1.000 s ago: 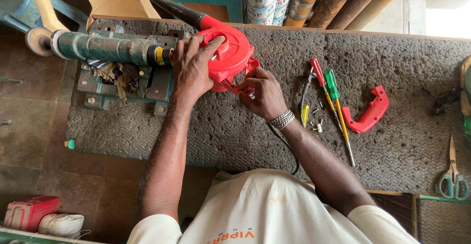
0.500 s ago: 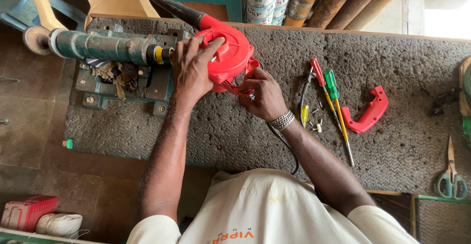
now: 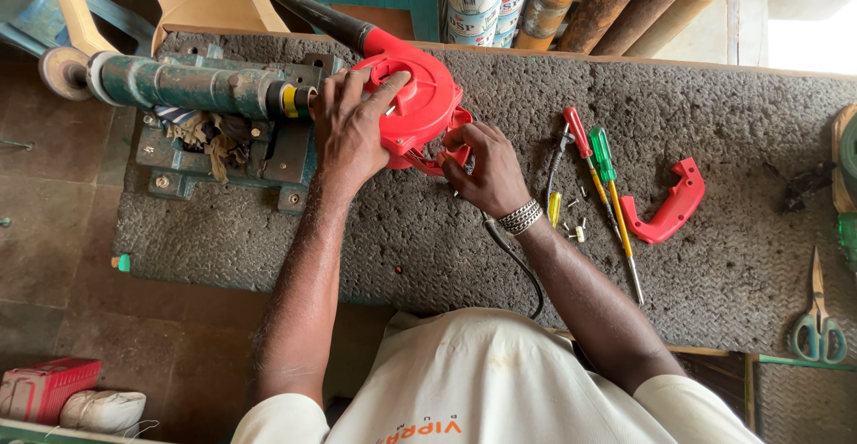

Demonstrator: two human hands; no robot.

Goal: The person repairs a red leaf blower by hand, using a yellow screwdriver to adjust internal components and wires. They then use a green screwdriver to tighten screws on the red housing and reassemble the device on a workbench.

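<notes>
Red blower (image 3: 420, 105) sits on the grey mat, at the far side, lying flat with its round housing facing up. Black nozzle points far-left. A black cord runs from its near side toward the person. Its handle end looks opened.

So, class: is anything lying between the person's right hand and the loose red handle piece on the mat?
Yes. Between the right hand and the red handle piece lie a red-handled screwdriver, a green-handled screwdriver and a few small screws on the mat. The left hand rests on the red blower.
</notes>
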